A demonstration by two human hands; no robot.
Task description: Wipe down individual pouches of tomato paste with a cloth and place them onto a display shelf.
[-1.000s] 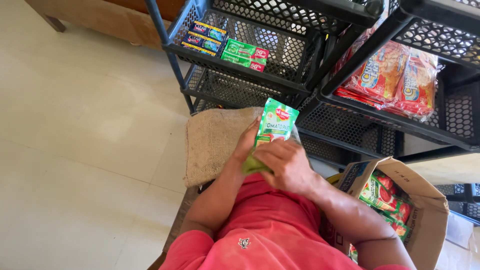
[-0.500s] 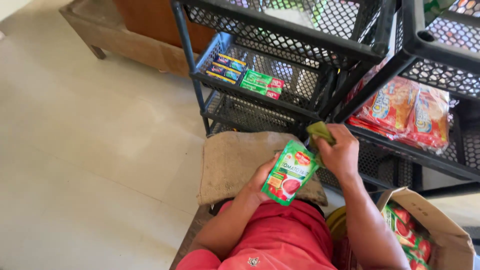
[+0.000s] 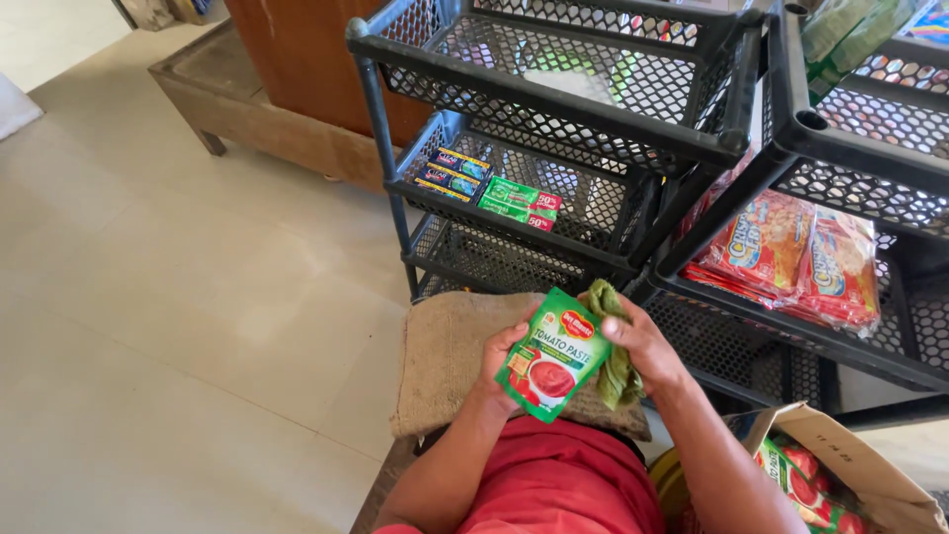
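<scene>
Right hand (image 3: 647,346) with cloth (image 3: 615,361) now touches the green pouch (image 3: 554,354) (red-pictured, tilted).

Green pouch (image 3: 554,354) w/ red tomato pic is sitting tilted, front face up, above the lap. Left hand (image 3: 499,364) is gripping its left edge. Right hand (image 3: 643,346) is pressing a crumpled green cloth (image 3: 615,356) against its right edge.

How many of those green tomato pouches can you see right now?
At least 3: one pouch in the left hand, beside the right hand holding a green cloth; at least two in the cardboard box; more may be hidden.
</scene>
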